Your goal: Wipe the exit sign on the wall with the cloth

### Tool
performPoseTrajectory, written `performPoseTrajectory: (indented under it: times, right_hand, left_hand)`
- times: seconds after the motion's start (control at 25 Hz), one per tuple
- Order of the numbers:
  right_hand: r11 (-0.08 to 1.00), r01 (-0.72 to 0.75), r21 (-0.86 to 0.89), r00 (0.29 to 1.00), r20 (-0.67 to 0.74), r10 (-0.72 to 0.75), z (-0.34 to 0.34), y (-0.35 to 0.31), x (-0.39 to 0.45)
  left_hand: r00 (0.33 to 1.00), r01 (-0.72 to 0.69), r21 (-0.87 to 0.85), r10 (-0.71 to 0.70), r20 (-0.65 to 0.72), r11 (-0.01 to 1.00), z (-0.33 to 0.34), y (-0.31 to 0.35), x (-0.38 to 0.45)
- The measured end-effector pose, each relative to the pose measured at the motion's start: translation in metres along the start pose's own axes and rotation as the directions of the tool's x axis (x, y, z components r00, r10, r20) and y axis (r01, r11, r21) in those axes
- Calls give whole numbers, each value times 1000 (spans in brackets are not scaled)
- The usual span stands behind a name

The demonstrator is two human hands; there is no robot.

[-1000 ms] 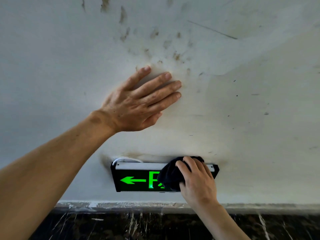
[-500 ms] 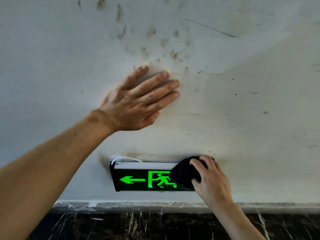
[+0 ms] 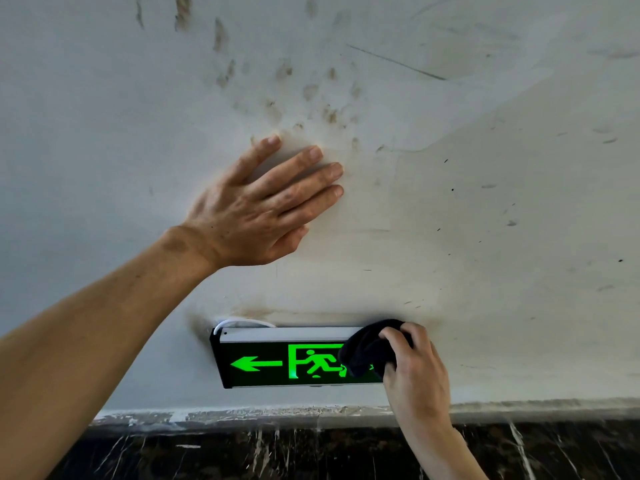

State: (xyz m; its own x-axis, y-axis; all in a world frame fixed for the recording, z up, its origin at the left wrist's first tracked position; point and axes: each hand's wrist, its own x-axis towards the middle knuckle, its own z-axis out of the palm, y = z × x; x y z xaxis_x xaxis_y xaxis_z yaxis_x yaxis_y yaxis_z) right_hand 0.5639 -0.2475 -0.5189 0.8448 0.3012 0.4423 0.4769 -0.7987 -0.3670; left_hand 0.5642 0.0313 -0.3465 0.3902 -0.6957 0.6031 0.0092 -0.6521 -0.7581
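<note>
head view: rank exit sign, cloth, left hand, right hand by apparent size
1. exit sign, though its right end is covered.
2. left hand and right hand: too alike to split; nearness unsure.
3. cloth, bunched, partly hidden.

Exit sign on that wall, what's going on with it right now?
A person is wiping the lit green-and-black rectangular exit sign with a dark bunched cloth. The right hand presses the cloth against the sign's right end, covering that part; the arrow and running figure show. The left hand lies flat on the stained white wall above, holding nothing.
</note>
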Motion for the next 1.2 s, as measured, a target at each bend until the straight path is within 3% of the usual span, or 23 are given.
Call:
performPoseTrajectory:
  times: [0.16,0.24,0.4,0.52,0.6,0.68,0.8,0.84,1.0,1.2]
  right_hand:
    - [994,-62,87,997,53,57,4,12,-22]
    - [966,-199,164,978,93,186,5,20,-37]
    - [751,-545,372,822,63,566,4,47,-49]
    - [570,-655,496,691,89,717,-4,68,-38]
    - [494,-657,569,652,100,752,-7,74,-26]
    - [453,-610,650,678,132,723,-8,72,-12]
    - [348,-511,786,776,248,579,-7,57,5]
    - [357,-500,789,797,258,547,-6,52,6]
    - [450,-485,750,809,190,556,7,46,5]
    - [421,-472,775,784,151,602,16,51,-3]
  left_hand:
    - [1000,-3,7,4,-18,1000,1,0,0]
    - [1000,-2,15,2,-17,1000,2,0,-1]
    - [1000,-1,19,2,-18,1000,4,0,-2]
    - [1000,5,14,-5,-27,1000,6,0,-3]
    - [1000,12,2,-12,-23,1000,6,0,-3]
    - [1000,10,-7,-11,-11,1000,6,0,-3]
    - [1000,7,-10,-7,3,1000,5,0,-4]
    - [1000,6,-11,-6,4,1000,5,0,-3]
    - [1000,7,-16,-7,14,1000,6,0,-3]
    - [1000,2,-19,-1,2,1000,6,0,-3]
